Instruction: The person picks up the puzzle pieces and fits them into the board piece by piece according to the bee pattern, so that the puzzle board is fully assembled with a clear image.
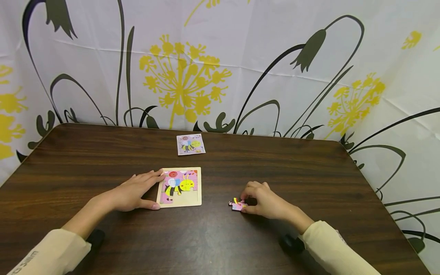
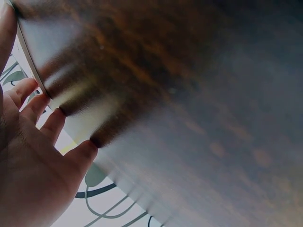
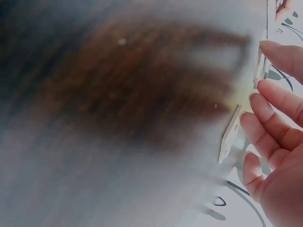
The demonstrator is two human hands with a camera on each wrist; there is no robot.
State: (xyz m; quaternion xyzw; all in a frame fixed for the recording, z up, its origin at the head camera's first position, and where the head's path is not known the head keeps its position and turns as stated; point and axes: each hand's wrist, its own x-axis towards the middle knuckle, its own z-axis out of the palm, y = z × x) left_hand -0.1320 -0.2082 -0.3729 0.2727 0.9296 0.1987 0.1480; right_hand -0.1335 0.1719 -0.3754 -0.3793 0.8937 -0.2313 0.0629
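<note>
A square wooden puzzle board [image 1: 189,200] with a yellow-and-black bee on pink lies on the table, its lower right part showing bare wood. My left hand [image 1: 135,191] rests at the board's left edge, fingers stretched out toward the top corner and thumb by the bottom one. To the right of the board, my right hand [image 1: 262,200] pinches a small pink, yellow and black puzzle piece [image 1: 237,206] between thumb and forefinger, low over the table. Another flat piece [image 3: 230,135] lies beside these fingers in the right wrist view; the hand partly hides this spot in the head view.
A square picture card [image 1: 190,144] of the same bee lies behind the board. The dark wood-grain table [image 1: 220,240] reaches back to a white curtain [image 1: 261,34] with yellow flowers and dark stems.
</note>
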